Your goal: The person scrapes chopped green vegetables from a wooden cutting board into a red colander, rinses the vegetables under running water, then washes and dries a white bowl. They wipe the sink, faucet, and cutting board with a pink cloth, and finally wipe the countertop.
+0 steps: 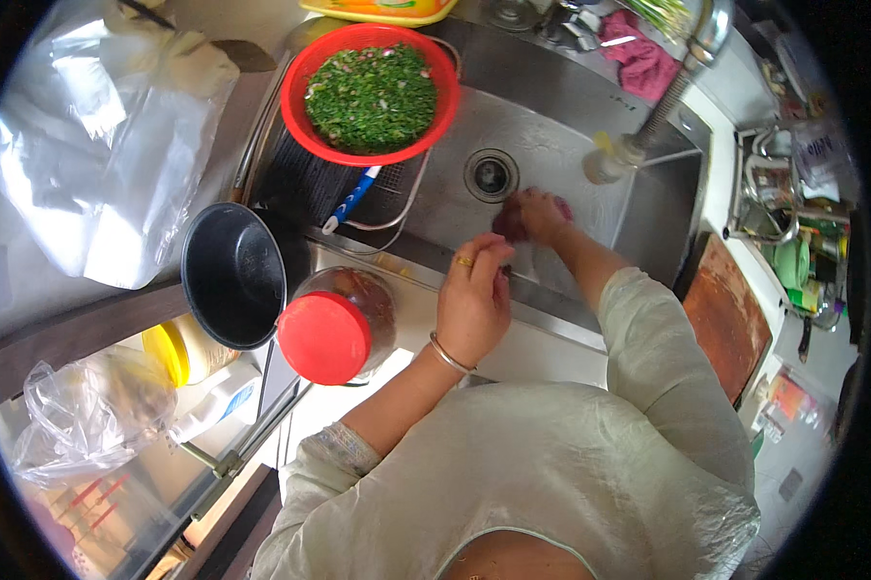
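In a stainless steel sink [453,145], my right hand [543,215] grips a dark red cloth [509,220], blurred, just below the round drain [491,175]. My left hand [477,286], with a ring and a bangle, is raised over the sink's near edge, fingers bent together; whether it pinches something small cannot be told. A red plastic colander [294,116] of chopped green herbs [374,98] rests across the sink's left part, over a wire rack [411,196] and a blue-and-white handle [352,199]. The faucet [642,141] reaches in from the upper right.
A black pot [234,275] and a red-lidded jar [324,338] stand left of my left arm. Clear plastic sheeting [116,145] lies at the far left. A pink cloth [635,58] lies behind the sink, and a reddish-brown board [729,312] is at the right.
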`<state>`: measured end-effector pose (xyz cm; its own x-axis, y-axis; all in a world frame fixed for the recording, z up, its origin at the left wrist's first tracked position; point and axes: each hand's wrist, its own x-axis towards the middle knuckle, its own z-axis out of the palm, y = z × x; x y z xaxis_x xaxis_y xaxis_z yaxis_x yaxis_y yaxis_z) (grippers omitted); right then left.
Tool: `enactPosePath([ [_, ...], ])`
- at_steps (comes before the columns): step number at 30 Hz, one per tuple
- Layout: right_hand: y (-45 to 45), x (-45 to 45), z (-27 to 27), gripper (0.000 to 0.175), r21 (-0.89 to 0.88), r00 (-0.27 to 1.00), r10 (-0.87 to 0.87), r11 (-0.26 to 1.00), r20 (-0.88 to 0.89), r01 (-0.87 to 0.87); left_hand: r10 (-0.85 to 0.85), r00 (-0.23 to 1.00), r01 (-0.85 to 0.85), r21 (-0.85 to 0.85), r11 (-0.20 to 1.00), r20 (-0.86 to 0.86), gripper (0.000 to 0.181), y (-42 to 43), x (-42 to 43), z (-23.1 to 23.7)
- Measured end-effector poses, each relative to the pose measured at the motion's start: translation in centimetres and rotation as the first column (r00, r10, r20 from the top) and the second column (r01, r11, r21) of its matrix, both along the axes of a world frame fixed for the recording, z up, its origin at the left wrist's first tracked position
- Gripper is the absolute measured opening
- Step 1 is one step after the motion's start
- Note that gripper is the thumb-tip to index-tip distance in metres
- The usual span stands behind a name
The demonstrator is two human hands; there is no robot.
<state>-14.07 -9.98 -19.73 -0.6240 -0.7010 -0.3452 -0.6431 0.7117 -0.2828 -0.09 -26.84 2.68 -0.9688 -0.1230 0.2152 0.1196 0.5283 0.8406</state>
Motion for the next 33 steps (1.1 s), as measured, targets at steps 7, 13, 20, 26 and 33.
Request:
enactPosePath([
  [7,2.4,-4.2,4.8,0.038,-0.458,0.504,-0.599,0.243,0.622,0.855,0.147,0.976,-0.135,-0.086,0.987,0.163,0.025,1.2,-3.0,-3.2],
  [13,2.3,-2.4,15.3,0.044,0.207,-0.199,0.061,-0.368,0.978,0.907,0.071,0.904,0.034,-0.238,0.971,0.422,0.041,3.3,-10.3,-9.1],
  [20,3.2,-1.0,17.0,0.043,0.231,-0.094,0.297,-0.473,0.950,0.850,-0.244,0.903,0.253,0.022,0.967,0.354,0.075,6.6,-15.6,-18.1],
  [26,6.7,-0.5,13.0,0.030,0.245,-0.038,0.348,-0.573,0.937,0.783,-0.282,0.912,0.318,-0.081,0.945,0.297,0.047,8.0,-19.0,-17.4],
  [33,7.3,1.5,10.4,0.075,0.690,-0.660,0.212,-0.309,0.721,0.654,-0.413,0.869,0.368,0.202,0.908,0.273,0.026,8.6,-17.8,-12.6],
])
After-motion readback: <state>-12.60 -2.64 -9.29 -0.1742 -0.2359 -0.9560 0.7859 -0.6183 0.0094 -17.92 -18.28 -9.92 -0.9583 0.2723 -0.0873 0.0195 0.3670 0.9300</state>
